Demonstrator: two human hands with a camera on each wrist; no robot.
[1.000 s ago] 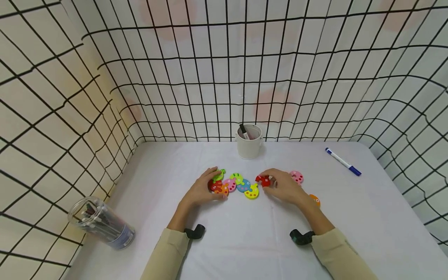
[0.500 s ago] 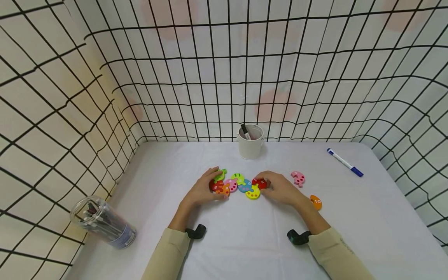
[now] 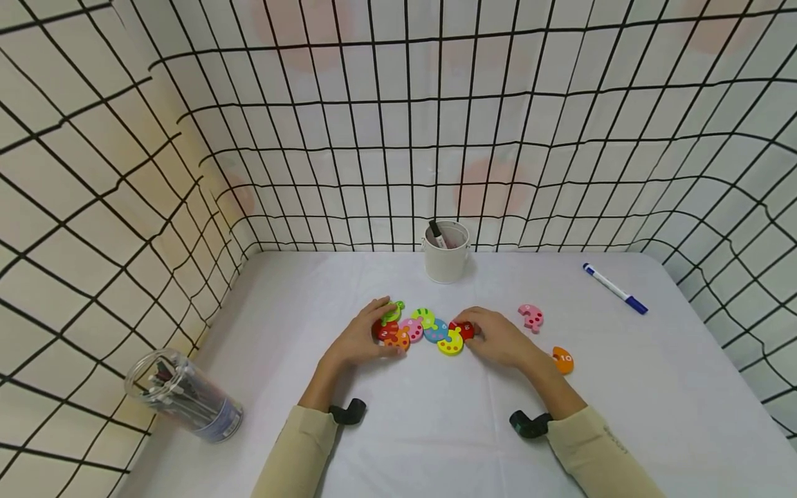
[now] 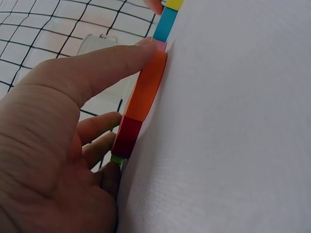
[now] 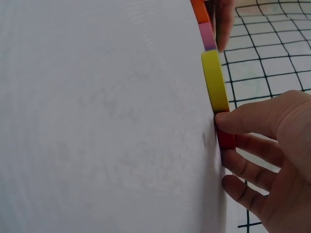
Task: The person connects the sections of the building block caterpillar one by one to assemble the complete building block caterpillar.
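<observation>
A wavy chain of coloured, numbered puzzle pieces lies on the white table in the head view. My left hand (image 3: 360, 337) holds its left end, fingers round the green piece (image 3: 394, 313) and red piece (image 4: 128, 137), thumb along the orange piece (image 4: 148, 90). Pink (image 3: 411, 329), blue (image 3: 437, 330) and yellow (image 3: 451, 342) pieces lie further along. At the right end my right hand (image 3: 501, 337) pinches a red puzzle piece (image 5: 226, 140) by its edge, against the yellow one. The hand covers part of that red piece.
To the right lie a loose pink piece (image 3: 531, 317) and an orange piece (image 3: 563, 360) marked 10. A blue-capped marker (image 3: 615, 288) lies behind them. A white bucket (image 3: 445, 263) stands at the back, a clear jar of pens (image 3: 187, 398) at left. Black grid mesh (image 3: 398, 149) surrounds the table.
My right hand has brought the red puzzle piece left, up against the yellow piece at the chain's end. The left hand stays at the chain's left end.
</observation>
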